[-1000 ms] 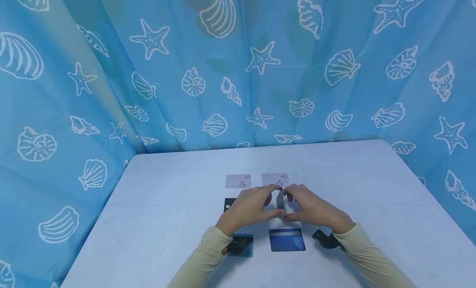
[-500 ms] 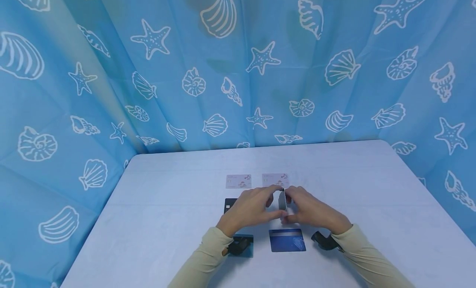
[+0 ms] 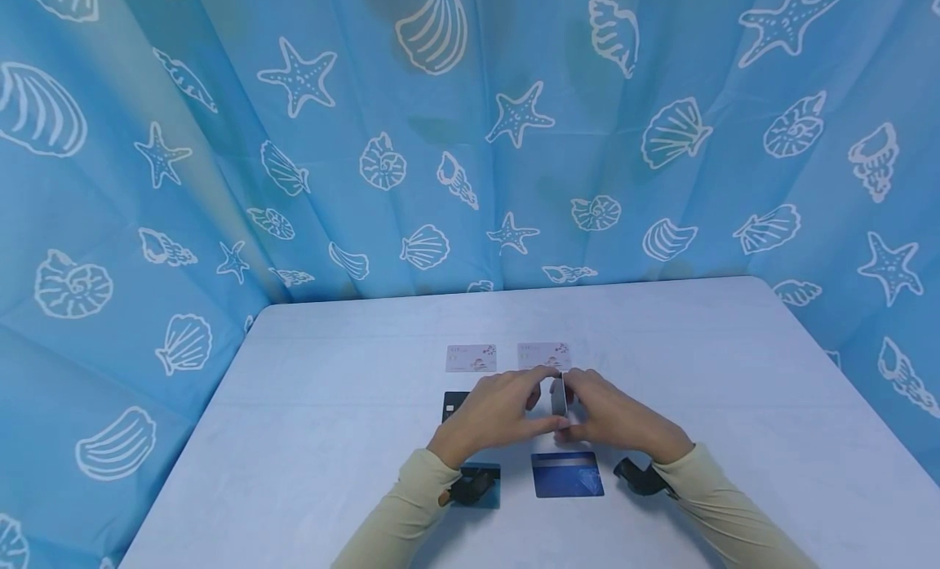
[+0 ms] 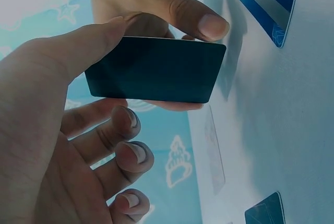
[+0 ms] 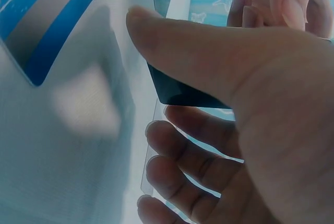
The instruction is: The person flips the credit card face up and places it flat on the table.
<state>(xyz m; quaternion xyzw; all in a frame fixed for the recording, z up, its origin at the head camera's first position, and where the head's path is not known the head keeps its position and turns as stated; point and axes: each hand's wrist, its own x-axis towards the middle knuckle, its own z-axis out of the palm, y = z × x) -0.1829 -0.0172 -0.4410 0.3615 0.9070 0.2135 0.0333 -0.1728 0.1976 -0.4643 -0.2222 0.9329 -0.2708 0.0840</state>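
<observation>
A dark plastic card [image 3: 559,396] stands on edge above the table, between both hands. My left hand [image 3: 494,410] pinches it by its opposite edges with thumb and index finger; the other fingers [image 4: 138,153] are curled and apart from it. From the other side my right hand [image 3: 622,415] grips the same card, its thumb [image 5: 182,38] lying across the dark face. In the left wrist view, a right fingertip shows below the card's lower edge. A blue card [image 3: 567,476] with a silver stripe lies on the table just in front of the hands.
Two pale printed cards [image 3: 471,358] lie side by side behind the hands. A black card [image 3: 451,402] is partly covered by the left hand, and a teal card [image 3: 489,499] by the left wrist's black camera [image 3: 470,486]. A shell-patterned curtain [image 3: 470,144] hangs behind the white table [image 3: 330,430].
The upright card has shifted slightly right and turned a little. My right fingers have closed in on it. The left hand and the cards on the table look unmoved.
</observation>
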